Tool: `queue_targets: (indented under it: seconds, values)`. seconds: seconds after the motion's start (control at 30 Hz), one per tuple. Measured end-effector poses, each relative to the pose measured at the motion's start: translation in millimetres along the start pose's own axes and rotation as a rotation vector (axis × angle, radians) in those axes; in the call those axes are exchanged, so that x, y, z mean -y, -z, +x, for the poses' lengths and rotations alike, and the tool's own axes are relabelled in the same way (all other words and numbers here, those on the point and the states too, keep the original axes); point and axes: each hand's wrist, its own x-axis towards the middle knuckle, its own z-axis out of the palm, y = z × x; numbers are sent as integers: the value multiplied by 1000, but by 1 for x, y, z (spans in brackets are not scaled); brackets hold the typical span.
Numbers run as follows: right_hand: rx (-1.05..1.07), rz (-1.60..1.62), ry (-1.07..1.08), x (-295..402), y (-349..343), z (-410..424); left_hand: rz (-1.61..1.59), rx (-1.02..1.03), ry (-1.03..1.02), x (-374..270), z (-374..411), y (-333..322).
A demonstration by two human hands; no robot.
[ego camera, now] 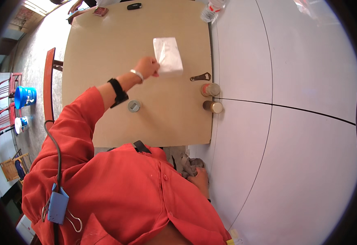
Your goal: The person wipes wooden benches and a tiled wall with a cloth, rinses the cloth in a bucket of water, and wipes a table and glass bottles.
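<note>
My left hand (147,68) reaches over the tan table (111,39), its fingers pinching the near left corner of a white plastic-wrapped pack of tissues (169,56). Low beside my body, at the table's near right corner, my right hand (200,181) holds a crumpled grey cloth (192,165); part of that hand is hidden by my red shirt. A small round container (134,106) with a pale top stands below my left forearm. To the right of the pack lies a metal bottle opener (200,76).
Two lidded jars (210,89) (213,107) stand along the right edge, against the white tiled wall (242,61). A clear plastic bottle (211,12), a key fob (134,6) and a red packet (100,11) sit farther back. Another person's hand (75,7) shows at far left, above a red bench (49,85).
</note>
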Motion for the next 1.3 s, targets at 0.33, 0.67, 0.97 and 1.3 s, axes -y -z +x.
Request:
queue_targets:
  seconds: [0.33, 0.67, 0.97, 1.3]
  values:
    - [-50, 358, 49, 89, 98, -56, 19, 236, -68, 72, -129, -94]
    - [-412, 947, 511, 310, 196, 51, 306, 206, -762, 43, -173, -18]
    - [-813, 403, 227, 327, 175, 330, 461, -191, -496, 131, -191, 87]
    - [-875, -208, -95, 404, 157, 365, 435, 78, -282, 138, -167, 63]
